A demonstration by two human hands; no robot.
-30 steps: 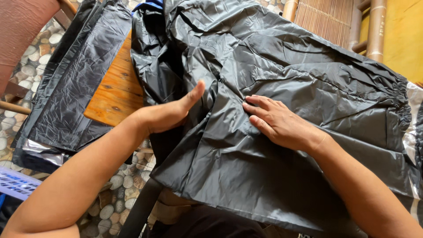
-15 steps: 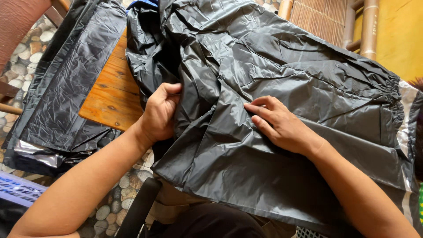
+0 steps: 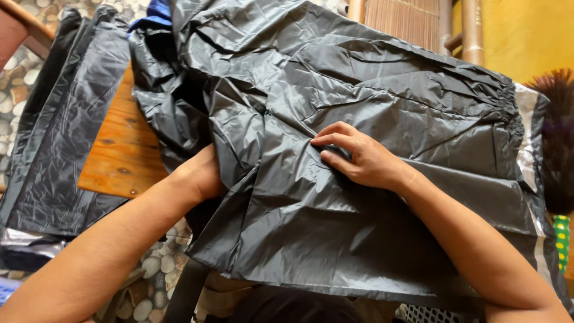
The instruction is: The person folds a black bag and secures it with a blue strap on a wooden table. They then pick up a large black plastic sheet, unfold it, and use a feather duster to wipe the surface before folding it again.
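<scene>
A large black waterproof garment [image 3: 371, 119], crinkled and glossy, with a gathered elastic edge and a silvery reflective strip [image 3: 526, 137] at its right end, lies spread over the wooden table [image 3: 122, 155] and hangs off the near edge toward the person; the right hand [image 3: 359, 157] rests on top of it near the middle, fingers bent and close together, the tips pressing on a crease, holding the cloth down rather than clutching it; the left hand [image 3: 206, 173] is tucked under a fold at the garment's left side by the table's near edge, only the wrist and the heel of the hand showing, so I cannot tell whether its fingers are closed on the cloth or merely pushed beneath it; as a judgement, the folding is partly done: one flap lies turned over the middle, yet the right end is unfolded and much of the surface is wrinkled, so smoothing and further folds look left to do; along the table's left edge lies a second black sheet of the same glossy stuff [image 3: 66, 125], draped flat and partly off the side; a bit of blue cloth [image 3: 156, 12] shows at the far edge; beyond are bamboo poles [image 3: 472, 30], a yellow wall [image 3: 526, 36] and a dark bristly brush [image 3: 559, 119] at the right; a pebbled floor [image 3: 158, 272] shows below
</scene>
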